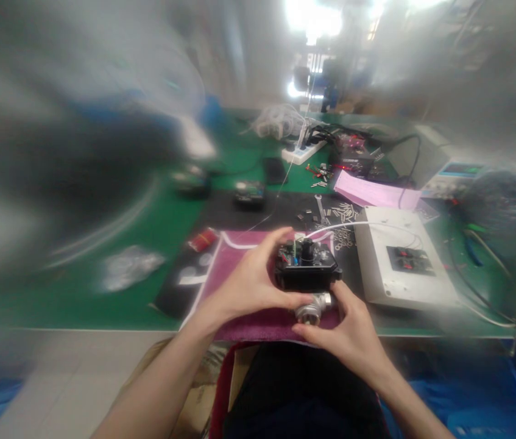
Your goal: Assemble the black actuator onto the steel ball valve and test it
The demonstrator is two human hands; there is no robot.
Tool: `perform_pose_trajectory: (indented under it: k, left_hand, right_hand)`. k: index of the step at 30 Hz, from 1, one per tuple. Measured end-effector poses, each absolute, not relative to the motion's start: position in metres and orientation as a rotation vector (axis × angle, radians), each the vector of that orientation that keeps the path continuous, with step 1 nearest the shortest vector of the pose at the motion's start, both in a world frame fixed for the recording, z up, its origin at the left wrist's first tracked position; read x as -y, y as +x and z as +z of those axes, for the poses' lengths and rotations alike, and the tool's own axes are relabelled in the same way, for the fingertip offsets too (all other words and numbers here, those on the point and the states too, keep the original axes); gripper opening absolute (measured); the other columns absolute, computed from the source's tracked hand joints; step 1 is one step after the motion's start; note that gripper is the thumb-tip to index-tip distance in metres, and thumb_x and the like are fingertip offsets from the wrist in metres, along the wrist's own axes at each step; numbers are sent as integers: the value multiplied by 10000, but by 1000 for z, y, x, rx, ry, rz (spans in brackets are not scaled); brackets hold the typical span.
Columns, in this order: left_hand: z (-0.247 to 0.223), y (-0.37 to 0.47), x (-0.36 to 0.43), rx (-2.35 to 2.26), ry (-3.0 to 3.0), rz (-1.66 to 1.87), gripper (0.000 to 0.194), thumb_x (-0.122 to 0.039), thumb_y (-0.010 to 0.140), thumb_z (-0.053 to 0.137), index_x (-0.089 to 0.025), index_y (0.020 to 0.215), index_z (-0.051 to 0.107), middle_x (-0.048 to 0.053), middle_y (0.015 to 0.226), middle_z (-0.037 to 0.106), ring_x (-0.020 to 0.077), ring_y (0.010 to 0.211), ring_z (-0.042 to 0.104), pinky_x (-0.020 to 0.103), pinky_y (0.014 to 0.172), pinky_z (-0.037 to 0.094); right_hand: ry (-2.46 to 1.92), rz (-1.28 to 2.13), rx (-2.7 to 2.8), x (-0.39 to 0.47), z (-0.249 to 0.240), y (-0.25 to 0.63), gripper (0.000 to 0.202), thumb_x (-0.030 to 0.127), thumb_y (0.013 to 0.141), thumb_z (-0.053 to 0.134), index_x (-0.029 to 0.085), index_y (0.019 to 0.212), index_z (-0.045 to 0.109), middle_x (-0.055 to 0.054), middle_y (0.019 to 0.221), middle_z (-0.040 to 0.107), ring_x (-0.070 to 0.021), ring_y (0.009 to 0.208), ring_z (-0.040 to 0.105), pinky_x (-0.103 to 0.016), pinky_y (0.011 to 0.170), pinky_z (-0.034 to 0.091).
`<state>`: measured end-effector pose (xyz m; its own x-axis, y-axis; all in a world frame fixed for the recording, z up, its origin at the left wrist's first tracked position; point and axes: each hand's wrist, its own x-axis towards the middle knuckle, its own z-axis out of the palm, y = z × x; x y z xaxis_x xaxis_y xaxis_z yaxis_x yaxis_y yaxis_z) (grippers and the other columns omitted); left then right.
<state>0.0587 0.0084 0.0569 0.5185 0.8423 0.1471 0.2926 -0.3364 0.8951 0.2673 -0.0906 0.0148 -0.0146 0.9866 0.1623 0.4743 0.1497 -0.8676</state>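
Observation:
A black electronic device (307, 271) with a bare circuit board on top is held over the purple mat (234, 320) near the front edge of the bench. A silvery metal valve body (310, 310) sits just beneath it. My left hand (255, 277) wraps around the device's left side, thumb reaching across toward the metal fitting. From the right, my right hand (349, 320) grips low, with fingers at the device's corner and thumb under the fitting. A white cable (349, 224) runs from behind the device toward the box on the right.
A light grey box (399, 256) with black terminals stands to the right. Behind are loose metal parts (342, 219), a wrench (320, 206), pink paper (374, 192) and a white power strip (301, 152). On the left lie a clear plastic bag (133, 267) and a red packet (203, 239).

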Motion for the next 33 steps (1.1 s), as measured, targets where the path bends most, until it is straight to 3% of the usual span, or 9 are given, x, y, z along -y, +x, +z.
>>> perform_pose_trajectory:
  k: [4, 7, 12, 17, 21, 27, 31, 33]
  left_hand:
    - [71, 63, 0, -958, 1885, 875, 1059, -479, 649, 989, -309, 1526, 419, 61, 1526, 515, 311, 1394, 539, 459, 1221, 472]
    - [81, 67, 8, -905, 1871, 954, 1074, -505, 630, 997, -312, 1518, 424, 66, 1509, 531, 324, 1363, 565, 480, 1213, 485]
    - [86, 76, 18, -857, 1836, 1048, 1115, -490, 573, 1020, -314, 1506, 436, 71, 1472, 556, 345, 1329, 584, 516, 1215, 483]
    - [90, 81, 13, -770, 1814, 1019, 1113, -418, 598, 1026, -335, 1512, 395, 56, 1483, 542, 326, 1365, 558, 479, 1206, 493]
    - [101, 79, 9, -759, 1907, 970, 1157, -448, 621, 1016, -345, 1549, 335, 58, 1517, 518, 329, 1392, 539, 465, 1179, 517]
    - [111, 74, 24, -984, 2184, 1089, 1149, -591, 710, 940, -369, 1603, 250, 34, 1601, 437, 302, 1387, 544, 457, 1222, 476]
    - [106, 70, 41, -988, 2487, 1307, 947, -380, 909, 823, -353, 1630, 210, 48, 1616, 412, 292, 1444, 487, 462, 1257, 426]
    - [104, 70, 49, -1006, 2630, 1317, 860, -289, 950, 762, -361, 1629, 239, 40, 1620, 406, 290, 1450, 479, 455, 1249, 429]
  right_hand:
    - [-1151, 1212, 1144, 99, 23, 254, 697, 323, 731, 938, 240, 1310, 558, -78, 1191, 720, -252, 1006, 735, -344, 841, 630]
    - [-969, 1260, 927, 105, 25, 246, 730, 264, 712, 945, 275, 1314, 531, -62, 1164, 730, -225, 963, 746, -305, 812, 631]
    - [-837, 1266, 802, 115, 19, 245, 968, 338, 676, 969, 307, 1462, 404, -113, 1297, 689, -296, 1098, 724, -431, 962, 605]
    - [-793, 1258, 793, 116, 22, 245, 962, 292, 678, 962, 291, 1478, 427, -130, 1309, 681, -310, 1110, 711, -455, 971, 599]
    - [-763, 1226, 760, 113, 29, 241, 838, 306, 694, 950, 289, 1406, 508, -117, 1269, 702, -287, 1093, 720, -429, 957, 611]
    - [-1168, 792, 862, 113, 30, 243, 878, 372, 657, 969, 288, 1409, 522, -82, 1165, 729, -248, 944, 736, -359, 830, 634]
    - [-1422, 221, 1034, 113, 36, 240, 783, 486, 716, 905, 326, 1409, 576, -85, 1148, 716, -331, 961, 731, -481, 834, 639]
    - [-1385, 76, 1159, 111, 40, 239, 733, 438, 806, 843, 390, 1466, 528, -78, 1242, 687, -352, 1048, 712, -514, 873, 626]
